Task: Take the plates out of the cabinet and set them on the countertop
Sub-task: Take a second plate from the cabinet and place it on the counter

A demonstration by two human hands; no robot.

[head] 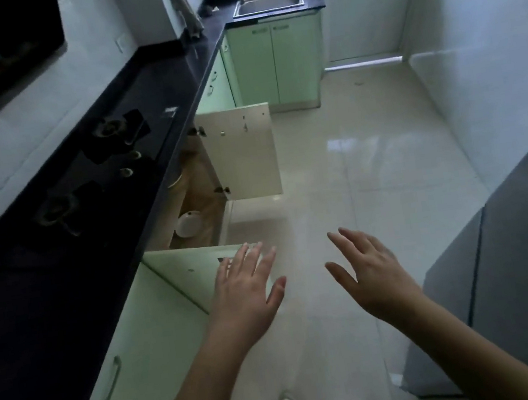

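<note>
The kitchen was narrow, with a pale glossy tiled floor (368,158) and a black countertop (170,74) running along the left wall; the person's left hand (246,287) was held out with fingers spread and empty, overlapping in view the top edge of the nearer open cabinet door (194,270), though contact could not be told; the right hand (373,272) hovered apart from it over the floor, fingers likewise spread, holding nothing; beyond the hands the cabinet (197,195) under the counter stood open, its farther door (242,152) swung out over the floor; inside, a white plate (188,224) stood on edge on the lower level, and another pale rim (175,180) showed higher up; a gas hob (89,176) sat in the countertop above; a steel sink (267,4) lay at the far end; a grey appliance (519,265) stood at the right.
</note>
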